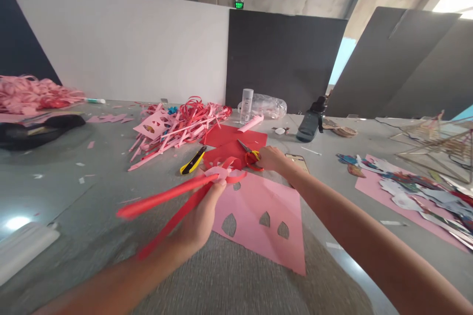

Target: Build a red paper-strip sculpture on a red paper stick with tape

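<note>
My left hand [203, 214] is closed on a bunch of red and pink paper strips [168, 197]; two long red ends stick out to the left and shorter curled ones spread over its top. At the handles of a pair of scissors [253, 156], yellow and red, my right hand [271, 158] is closed, its fingertips partly hidden. The scissors' blades point away to the left, over red paper [231, 150]. Below both hands lies a pink sheet [271, 246] with several leaf-shaped holes. A yellow and black utility knife [193, 160] rests left of the red paper.
Behind the knife is a heap of pink and red strips [199, 118]. A clear bottle [246, 107], a dark bottle [308, 124] and a phone [297, 162] are farther back. Paper cutouts [410, 189] cover the right side. A white box-like object [27, 246] sits at left.
</note>
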The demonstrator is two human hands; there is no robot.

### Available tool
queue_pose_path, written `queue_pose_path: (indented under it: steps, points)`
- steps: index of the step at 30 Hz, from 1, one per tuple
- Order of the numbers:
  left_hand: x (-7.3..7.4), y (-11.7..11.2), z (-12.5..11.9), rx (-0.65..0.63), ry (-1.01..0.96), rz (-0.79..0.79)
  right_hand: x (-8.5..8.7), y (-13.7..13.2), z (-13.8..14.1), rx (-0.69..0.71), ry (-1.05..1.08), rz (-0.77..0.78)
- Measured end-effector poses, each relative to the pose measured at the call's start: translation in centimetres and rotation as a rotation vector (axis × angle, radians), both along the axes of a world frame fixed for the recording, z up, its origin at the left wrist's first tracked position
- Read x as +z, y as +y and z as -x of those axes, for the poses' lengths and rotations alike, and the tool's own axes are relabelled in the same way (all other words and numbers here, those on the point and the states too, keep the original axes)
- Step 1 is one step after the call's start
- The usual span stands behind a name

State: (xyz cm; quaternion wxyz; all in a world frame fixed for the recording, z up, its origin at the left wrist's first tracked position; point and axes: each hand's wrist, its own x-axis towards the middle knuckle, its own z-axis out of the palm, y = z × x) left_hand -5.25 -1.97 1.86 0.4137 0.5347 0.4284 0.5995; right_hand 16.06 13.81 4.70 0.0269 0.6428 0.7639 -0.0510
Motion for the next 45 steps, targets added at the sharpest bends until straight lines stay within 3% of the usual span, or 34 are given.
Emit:
queue_pose_path:
  steps: [3,11,16,19,25,29,34,37,39,45]
  points:
    - [0.5,-0.2,-0.5,0.061,-0.024,0.013,-0.2,0.2,-0.2,0.007,0.024,-0.005]
    - [1.8,-1.1,-0.8,-0.026,-0.064,0.117,-0.3,-0.2,-2.4,-0.07,0.26,-0.105]
    - [1.6,-0.9,-0.8,-0.055,-0.075,0.116,-0.7,-0.5,-2.8,-0.019,0.537,0.009]
    - [1.6,-0.6,-0.9,-0.005,-0.06,0.024,-0.5,-0.8,-2.6,0.035,0.682,0.088]
    - [3.0,-0.7,-1.3,0.06,0.021,-0.068,0.4,-1.8,-2.2,0.092,0.936,0.132]
    - [2.4,-0.4,-1.4,0.035,-0.071,-0.092,0.1,-2.8,-1.9,0.108,1.112,0.175]
    - [1.3,0.7,-1.0,0.073,-0.053,-0.217,-0.3,-3.2,-2.1,0.27,1.46,0.427]
    - [1.2,1.2,-0.6,0.12,0.003,-0.205,-0.4,-3.1,-2.5,0.302,1.623,0.591]
    - [1.1,1.5,-0.5,0.129,0.025,-0.157,-0.4,-3.0,-2.8,0.281,1.614,0.543]
    - [1.1,1.2,-0.9,0.092,-0.003,-0.015,0.3,-3.6,-3.0,0.152,1.315,0.144]
